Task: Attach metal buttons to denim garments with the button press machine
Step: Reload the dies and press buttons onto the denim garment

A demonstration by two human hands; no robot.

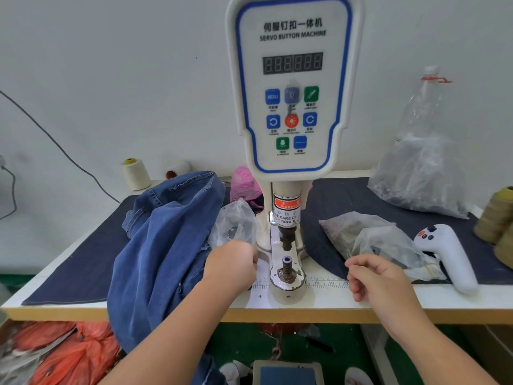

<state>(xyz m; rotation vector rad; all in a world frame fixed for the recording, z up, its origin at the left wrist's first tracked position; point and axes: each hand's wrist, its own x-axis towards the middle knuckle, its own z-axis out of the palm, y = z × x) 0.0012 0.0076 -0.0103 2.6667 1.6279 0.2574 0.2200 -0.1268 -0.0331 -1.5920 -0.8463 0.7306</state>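
**Both hands at the button press, denim heaped to the left**

Nearest, below the table edge, orange plastic bags [69,354] lie at the lower left and a grey pedal [287,373] sits on the green floor.

The right hand [380,279] is over the table's front strip, right of the machine base, its fingers curled with thumb and forefinger pinched together; whether anything small sits in that pinch cannot be told. The left hand [231,263] is just left of the base, fingers folded under and hidden, so its grip cannot be told either. It is against the edge of the denim garment [158,245], which is piled on the left of the table and spills over the front edge.

Between the hands stands the lower die [287,266] of the button press [291,87], bare on top, with the upper punch [287,240] raised above it.

Beyond, clear plastic bags [380,240] lie either side of the column, and a white handheld controller [447,254] rests at the right. Farther back are a cream thread cone [136,173], a pink bag [244,182] and a large clear bag [422,173] against the wall.
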